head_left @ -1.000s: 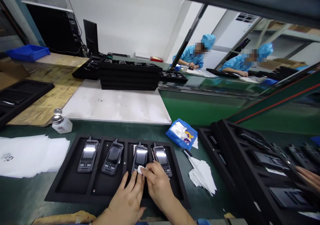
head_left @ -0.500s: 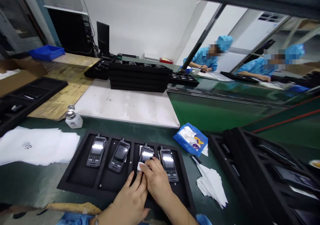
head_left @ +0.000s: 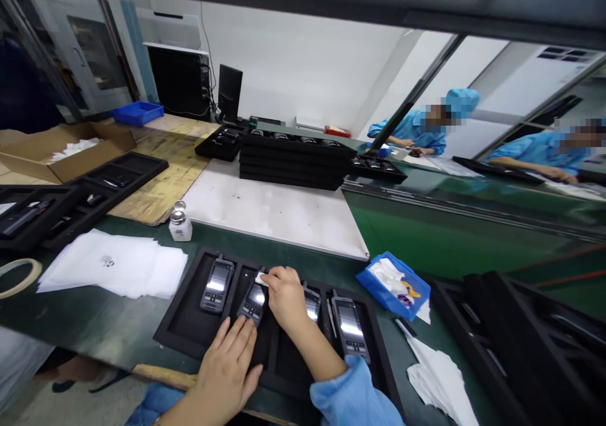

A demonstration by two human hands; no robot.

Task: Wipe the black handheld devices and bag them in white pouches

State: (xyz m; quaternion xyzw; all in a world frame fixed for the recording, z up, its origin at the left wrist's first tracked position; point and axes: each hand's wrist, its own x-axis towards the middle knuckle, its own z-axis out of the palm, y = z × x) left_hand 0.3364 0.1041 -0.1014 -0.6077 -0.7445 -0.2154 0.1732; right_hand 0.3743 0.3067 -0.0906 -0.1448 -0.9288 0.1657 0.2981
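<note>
A black foam tray holds a row of handheld radios with screens and stub antennas. My right hand pinches a small folded white wipe on the upper end of the second radio from the left. My left hand is flat with fingers stretched, its fingertips touching that radio's lower end. The leftmost radio lies untouched in its compartment. My right forearm partly hides the third radio. At the right end lies another radio, face up.
White sheets and a pump bottle are left of the tray. On the right are a blue bin, crumpled white cloth and more black trays. Stacked trays stand behind. Two co-workers sit beyond the partition.
Both hands have moved left from the third radio to the second, the right one carrying the wipe. My left fingers now lie straighter and flatter. The camera view has turned left.
</note>
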